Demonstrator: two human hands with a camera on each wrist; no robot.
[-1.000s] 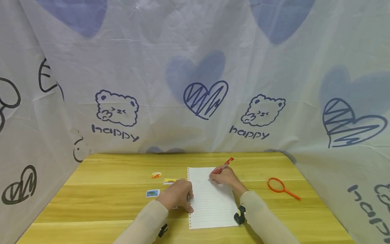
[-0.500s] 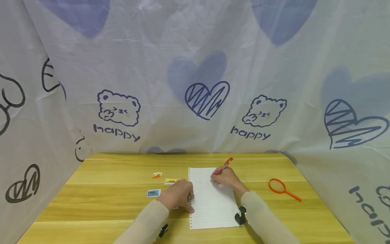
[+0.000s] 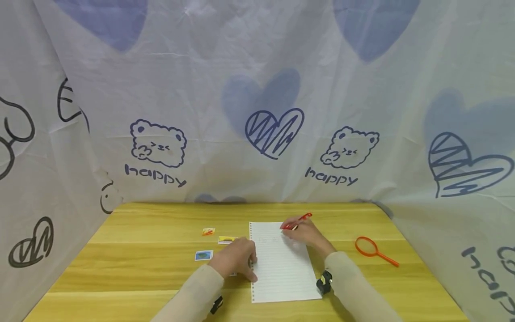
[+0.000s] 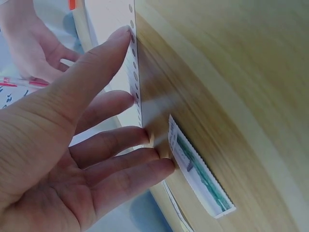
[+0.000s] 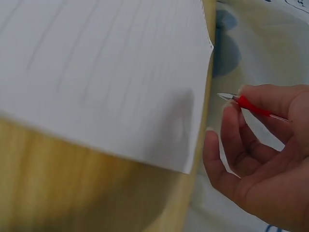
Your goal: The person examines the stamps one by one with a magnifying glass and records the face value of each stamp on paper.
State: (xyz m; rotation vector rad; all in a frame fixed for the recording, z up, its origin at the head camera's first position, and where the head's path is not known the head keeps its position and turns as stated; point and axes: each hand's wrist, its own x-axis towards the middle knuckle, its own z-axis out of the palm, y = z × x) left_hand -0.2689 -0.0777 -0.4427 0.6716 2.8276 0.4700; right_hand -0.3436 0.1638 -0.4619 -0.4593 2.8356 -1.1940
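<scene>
White ruled paper sheet [image 3: 283, 279]: flat on the yellow wood-grain table [image 3: 141, 268], punched holes along its left edge, faint marks toward the far end.
Left hand [image 3: 235, 256]: fingers loosely extended, thumb at the sheet's left edge.
Right hand [image 3: 301, 230]: thumb and fingers pinch a slim red pen [image 5: 253, 106], tip toward the left; contact unclear.
Small rectangular picture stamps [image 3: 204, 255]: left of the sheet.
Round orange-red magnifying glass [image 3: 388, 259]: right, handle slanting near.
</scene>
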